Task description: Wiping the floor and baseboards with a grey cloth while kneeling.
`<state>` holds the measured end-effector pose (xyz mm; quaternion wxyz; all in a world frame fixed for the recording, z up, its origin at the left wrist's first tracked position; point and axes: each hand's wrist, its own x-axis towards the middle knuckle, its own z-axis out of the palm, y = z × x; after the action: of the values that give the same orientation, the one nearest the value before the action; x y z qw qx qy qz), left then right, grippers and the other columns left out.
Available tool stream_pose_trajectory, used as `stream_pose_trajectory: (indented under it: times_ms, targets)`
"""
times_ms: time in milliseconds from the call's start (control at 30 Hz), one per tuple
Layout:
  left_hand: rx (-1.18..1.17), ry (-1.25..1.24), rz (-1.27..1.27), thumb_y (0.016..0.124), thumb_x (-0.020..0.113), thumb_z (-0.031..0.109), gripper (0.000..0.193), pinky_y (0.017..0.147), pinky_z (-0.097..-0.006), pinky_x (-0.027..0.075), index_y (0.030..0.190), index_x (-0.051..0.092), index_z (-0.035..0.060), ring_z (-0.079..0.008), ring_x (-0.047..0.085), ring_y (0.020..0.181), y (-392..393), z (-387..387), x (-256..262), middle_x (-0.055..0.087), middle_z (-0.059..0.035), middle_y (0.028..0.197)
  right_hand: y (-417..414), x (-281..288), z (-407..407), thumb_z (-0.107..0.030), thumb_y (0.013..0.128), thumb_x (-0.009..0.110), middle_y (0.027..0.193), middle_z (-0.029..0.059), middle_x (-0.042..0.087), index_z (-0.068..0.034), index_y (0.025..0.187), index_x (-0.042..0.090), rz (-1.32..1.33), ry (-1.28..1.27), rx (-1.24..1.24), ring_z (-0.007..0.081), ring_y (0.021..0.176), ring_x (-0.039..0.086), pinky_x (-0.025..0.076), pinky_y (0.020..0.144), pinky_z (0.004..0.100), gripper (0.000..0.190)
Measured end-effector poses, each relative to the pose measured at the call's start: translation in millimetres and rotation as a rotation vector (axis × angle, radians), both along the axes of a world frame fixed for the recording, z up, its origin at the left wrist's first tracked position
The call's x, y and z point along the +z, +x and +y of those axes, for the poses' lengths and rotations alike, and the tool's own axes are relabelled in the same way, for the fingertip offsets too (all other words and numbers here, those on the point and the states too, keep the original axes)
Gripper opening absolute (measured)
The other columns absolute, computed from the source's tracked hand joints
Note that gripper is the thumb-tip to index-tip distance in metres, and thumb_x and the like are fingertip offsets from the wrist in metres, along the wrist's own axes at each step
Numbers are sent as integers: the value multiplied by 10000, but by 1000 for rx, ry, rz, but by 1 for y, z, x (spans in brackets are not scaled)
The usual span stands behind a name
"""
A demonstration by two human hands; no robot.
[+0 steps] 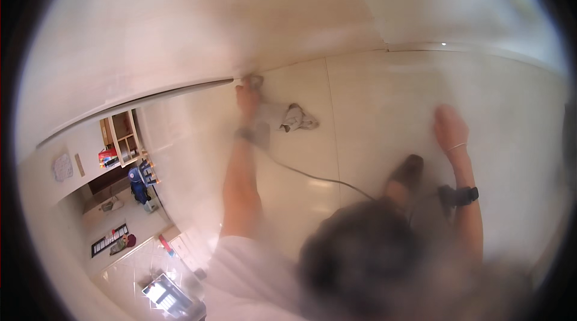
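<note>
My left hand reaches down to the foot of the pale wall. It is closed on a small greyish cloth, blurred, pressed where wall and floor meet. Just right of this hand a crumpled grey-white rag lies on the light tiled floor. My right hand is off to the right, above the floor, its fingers curled into a rounded shape. Nothing shows in it, though its underside is hidden. Both wrists wear dark devices, and a thin cable runs from the left one toward my body.
One foot is near my right arm. A dark strip runs along the wall at left. Farther left are a wooden shelf unit, a blue bag or similar object and a bright glass-like panel. A dark-haired head covers the lower middle.
</note>
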<state>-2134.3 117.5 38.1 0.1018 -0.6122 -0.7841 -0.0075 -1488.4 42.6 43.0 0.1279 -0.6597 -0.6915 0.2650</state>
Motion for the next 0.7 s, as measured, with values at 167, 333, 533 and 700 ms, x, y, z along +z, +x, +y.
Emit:
stream_pose_trajectory:
  times_ms: [167,333,533,700]
  targets:
    - [-159,-78,-94,787,510,95,485,728,-474,469,1262,471,185,-370,543,852,90,-9,-66,509,-176,958,49,-18,-19,-149,786,579,884,91,593,-138,937,532,-83,9,-49,335,745,598,477,612,455,158]
    - [-79,4,68,800,508,108,418,729,-466,500,1213,505,166,-383,548,842,-19,8,-54,521,-187,1093,20,-15,-7,-121,780,576,872,90,590,-132,905,551,269,89,-48,321,783,592,477,655,430,129]
    - [-82,-25,36,771,516,124,454,670,-471,476,1223,492,158,-382,530,848,3,6,-82,521,-194,1056,21,-7,-10,-95,734,589,843,90,579,-127,870,548,58,21,-66,311,794,585,474,659,426,146]
    - [-237,-49,11,743,526,132,529,742,-452,449,1269,474,150,-358,522,913,71,-1,-55,507,-186,987,16,-2,-5,-98,734,592,863,91,573,-126,870,536,52,-30,-47,312,801,585,469,656,439,149]
